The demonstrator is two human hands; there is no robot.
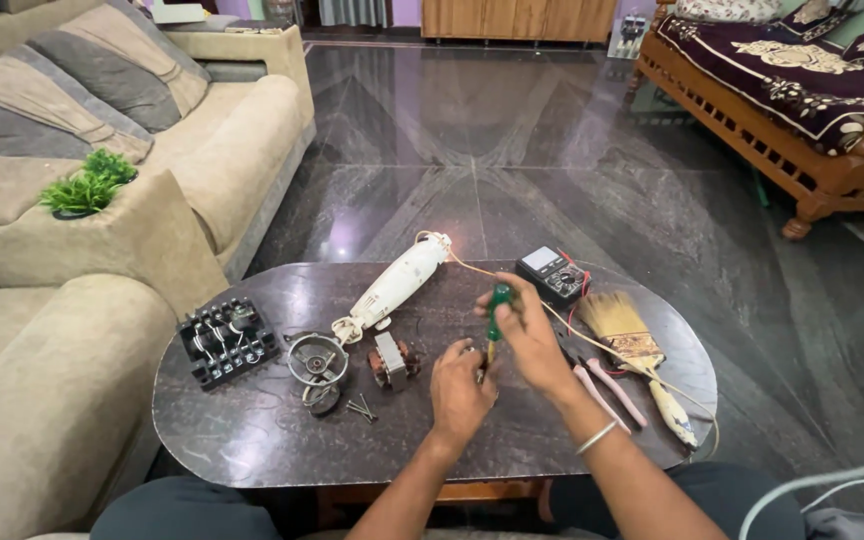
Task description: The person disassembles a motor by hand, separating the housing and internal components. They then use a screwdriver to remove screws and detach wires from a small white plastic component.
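screwdriver (498,312) | green handle; near upright; tip down over dark table, held in hand

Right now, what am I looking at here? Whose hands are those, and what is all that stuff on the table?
There is no machine here. The picture comes from a camera worn on a person's head, looking down, so the two bare hands are that person's own. They sit at a dark oval table in a living room with beige sofas.

The right hand holds a screwdriver with a green handle, tip pointing down. The left hand is right at the tip; what it pinches is too small to tell.

On the table lie a white appliance body, a round metal part, a small motor piece with copper windings, a few screws, a black terminal block, a multimeter, a brush and pink-handled pliers.
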